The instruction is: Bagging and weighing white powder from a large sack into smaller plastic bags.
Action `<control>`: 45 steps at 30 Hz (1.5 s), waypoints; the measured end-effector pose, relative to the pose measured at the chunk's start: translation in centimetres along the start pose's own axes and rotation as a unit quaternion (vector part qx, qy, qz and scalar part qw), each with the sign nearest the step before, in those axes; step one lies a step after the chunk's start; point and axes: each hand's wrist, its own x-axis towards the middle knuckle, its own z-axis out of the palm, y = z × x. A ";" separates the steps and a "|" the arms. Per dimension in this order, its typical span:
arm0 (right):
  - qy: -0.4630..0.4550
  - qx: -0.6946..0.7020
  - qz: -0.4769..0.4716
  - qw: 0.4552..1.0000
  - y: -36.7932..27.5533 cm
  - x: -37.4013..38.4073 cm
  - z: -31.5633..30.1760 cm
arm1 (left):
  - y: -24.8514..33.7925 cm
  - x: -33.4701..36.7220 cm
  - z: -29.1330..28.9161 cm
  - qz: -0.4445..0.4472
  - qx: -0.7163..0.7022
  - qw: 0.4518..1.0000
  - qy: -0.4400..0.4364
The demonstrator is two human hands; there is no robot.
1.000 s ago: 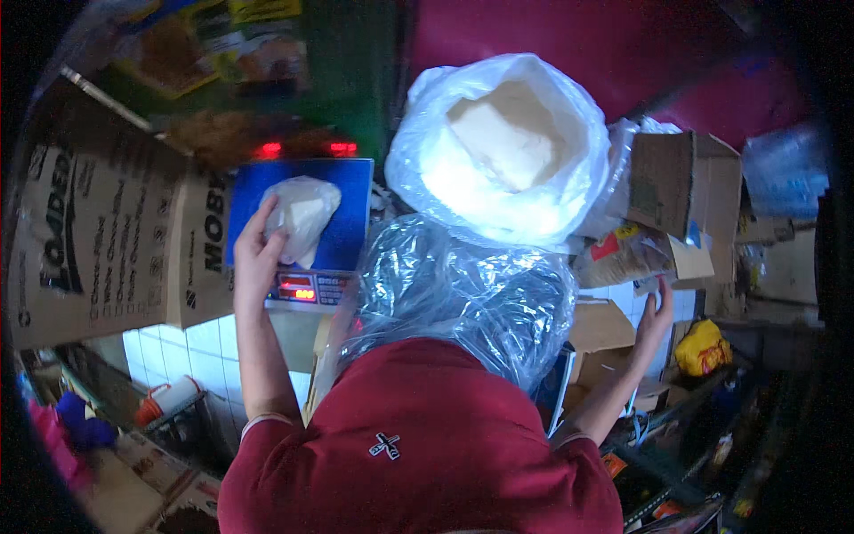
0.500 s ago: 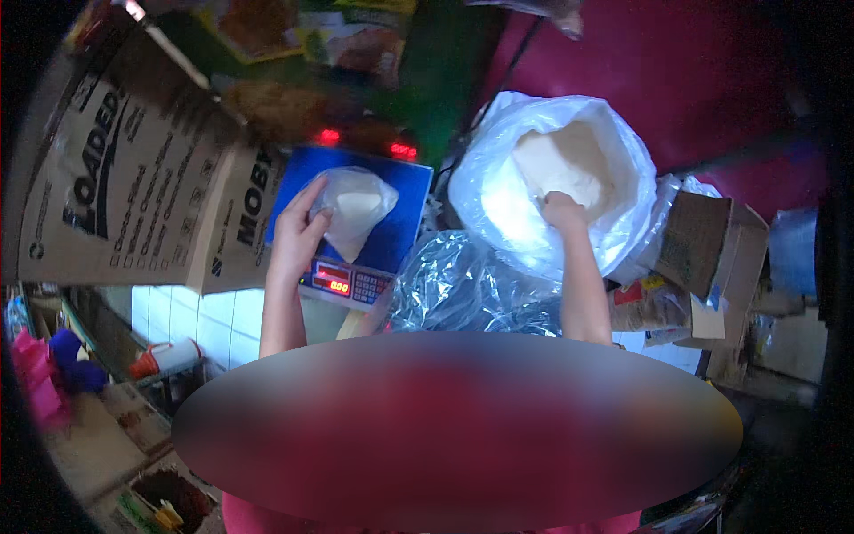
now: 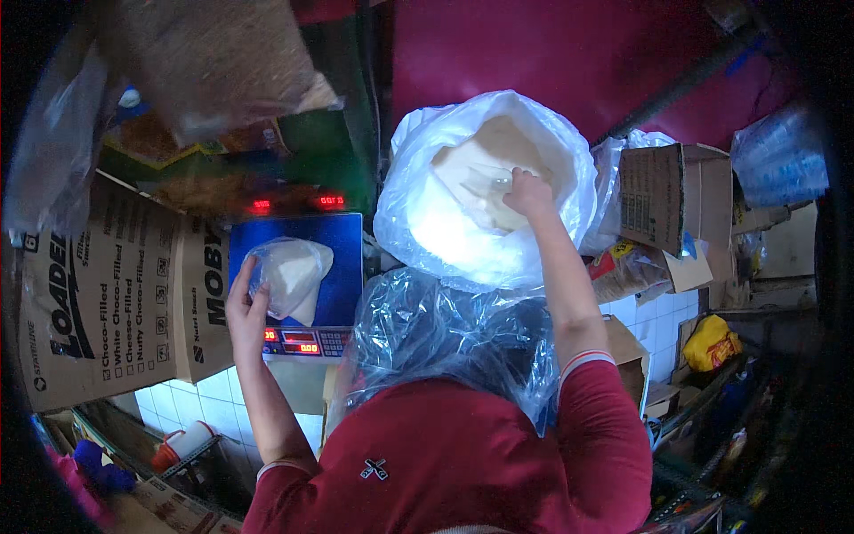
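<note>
Overhead now, fisheye view, red-sleeved forearms coming up from the lower edge.

Left hand (image 3: 245, 307): fingers curled around the side of a small clear bag of white powder (image 3: 289, 278), gripping it. The bag sits on the blue platform of a digital scale (image 3: 342, 240), leaning a little toward the hand. Red digits glow on the scale's front panel and on a second display behind it; not readable from here.

Right hand (image 3: 527, 191): reached into the large white sack (image 3: 427, 209), which stands open just right of the scale. Hand is clenched around something pale, likely a scoop (image 3: 485, 182) resting on the powder; its shape is blurred, so not certain.

Crumpled clear plastic sheet (image 3: 445, 343) lies between the body and the sack. Printed cardboard carton (image 3: 107, 303) stands left of the scale. Open brown cartons (image 3: 663, 191) at right, yellow packet (image 3: 710, 343) lower right, white tiled counter (image 3: 218, 392) below the scale.

Progress, as judged: small bag is partly filled and on the scale, not sealed. More powder looks due from the sack; topping up, checking the reading and closing the bag appear left to do.
</note>
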 end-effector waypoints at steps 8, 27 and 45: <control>0.046 -0.139 0.000 0.989 -0.3 3.3 3.3 | 0.7 0.2 0.3 -0.013 -0.009 1.000 -0.001; -0.023 0.146 0.000 0.989 -8.5 5.3 5.2 | 1.5 -0.2 0.1 0.013 -0.002 1.000 0.007; 0.060 0.376 -0.077 0.921 1.5 -4.6 0.3 | 2.8 -1.7 -0.3 -0.018 -0.138 0.988 -0.066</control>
